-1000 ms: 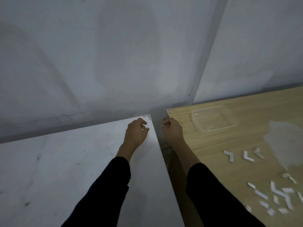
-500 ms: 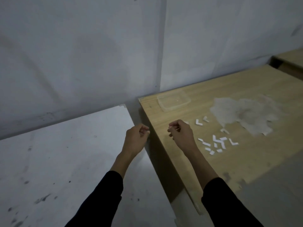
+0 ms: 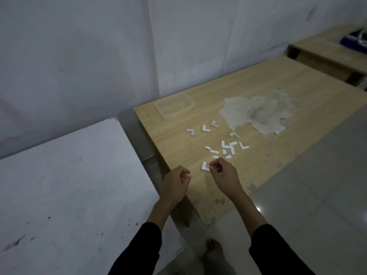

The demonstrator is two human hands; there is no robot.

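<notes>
A wide white panel (image 3: 69,185), speckled with dark marks, lies flat to the left of the wooden table (image 3: 258,92), with a narrow gap between the two. The table runs along the pale wall, and grey floor (image 3: 317,185) shows off its right side. Beyond the table's far end stands a second wooden desk (image 3: 325,54) with something blue (image 3: 351,39) on it, cut off by the frame. On the table, toward its far right part, a torn, crumpled white patch (image 3: 258,114) lies spread flat. At the table's far left corner sits a clear plastic container (image 3: 167,116), lidless and upright. A faint glint shows on its floor, and whether that is a thing or a reflection cannot be told. The left hand (image 3: 174,185) hangs over the table's left edge near its front, fingers curled into the palm. Whether they grip anything cannot be told. The right hand (image 3: 224,177) is above the table's front left part, thumb and forefinger pinched on a thin pale sliver (image 3: 217,168), too small to name. Small white L-shaped pieces (image 3: 228,148) lie scattered mid-table between the container and the right hand. One L-shaped piece (image 3: 205,166) lies flat on the table just beside the right hand's fingertips.
</notes>
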